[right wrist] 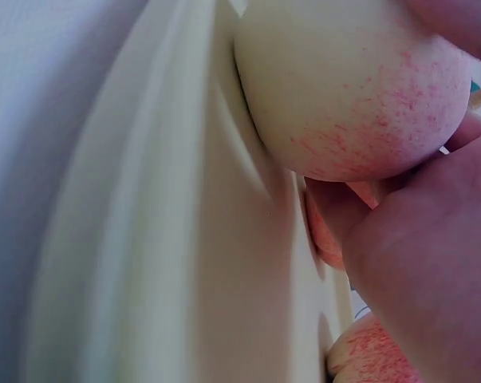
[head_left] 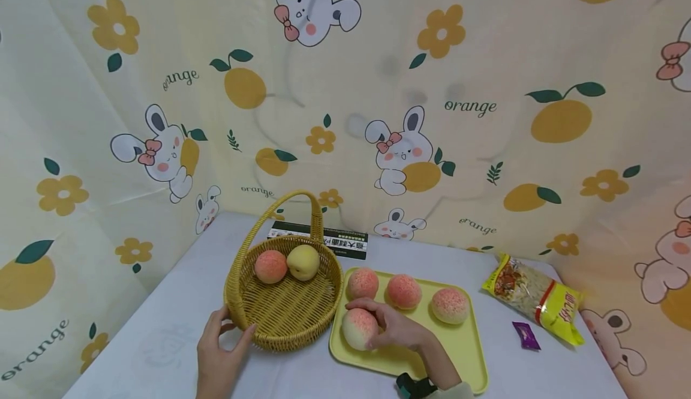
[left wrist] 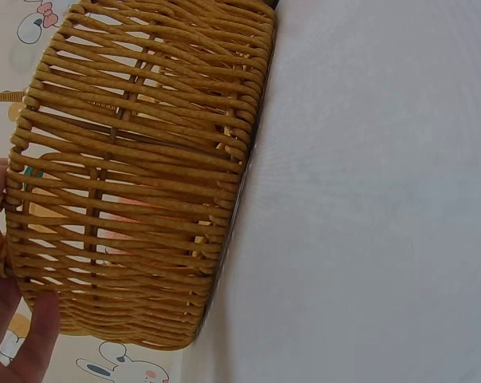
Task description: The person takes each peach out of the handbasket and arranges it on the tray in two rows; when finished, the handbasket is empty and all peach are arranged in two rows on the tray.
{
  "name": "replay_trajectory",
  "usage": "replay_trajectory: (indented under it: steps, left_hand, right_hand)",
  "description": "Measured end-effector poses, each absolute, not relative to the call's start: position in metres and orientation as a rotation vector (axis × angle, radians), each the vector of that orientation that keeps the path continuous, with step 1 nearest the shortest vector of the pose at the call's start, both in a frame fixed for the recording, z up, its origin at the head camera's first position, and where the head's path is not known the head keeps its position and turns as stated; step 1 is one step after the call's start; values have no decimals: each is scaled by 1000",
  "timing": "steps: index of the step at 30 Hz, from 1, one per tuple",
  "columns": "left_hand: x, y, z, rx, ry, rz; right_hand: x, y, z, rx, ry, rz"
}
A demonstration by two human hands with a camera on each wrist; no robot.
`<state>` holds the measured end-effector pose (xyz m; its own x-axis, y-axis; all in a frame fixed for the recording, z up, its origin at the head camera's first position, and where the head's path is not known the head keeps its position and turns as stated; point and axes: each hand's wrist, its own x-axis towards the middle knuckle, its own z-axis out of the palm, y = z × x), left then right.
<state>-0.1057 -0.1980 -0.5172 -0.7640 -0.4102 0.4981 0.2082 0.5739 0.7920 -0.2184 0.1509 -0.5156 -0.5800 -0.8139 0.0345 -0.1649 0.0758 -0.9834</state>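
Nearest, the right hand [head_left: 396, 327] curls its fingers [right wrist: 431, 247] around a pale pink-speckled peach [head_left: 358, 328] at the near left corner of the yellow tray [head_left: 464, 351], while the left hand [head_left: 218, 351] rests loosely open against the near wall of the wicker basket [head_left: 286, 321] on the tabletop [head_left: 162, 339]. The basket lies just left of the held peach, rim close beside the tray. Farther back, three more peaches sit on the tray and two in the basket.
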Motion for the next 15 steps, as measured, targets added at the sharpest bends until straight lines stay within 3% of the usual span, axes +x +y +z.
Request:
replay_trajectory:
  steps: [15]
  left_hand:
    - [-106,-198,-517,150,-2124,-1193]
  right_hand:
    - [-226,152,-502,-987,1829,-1482]
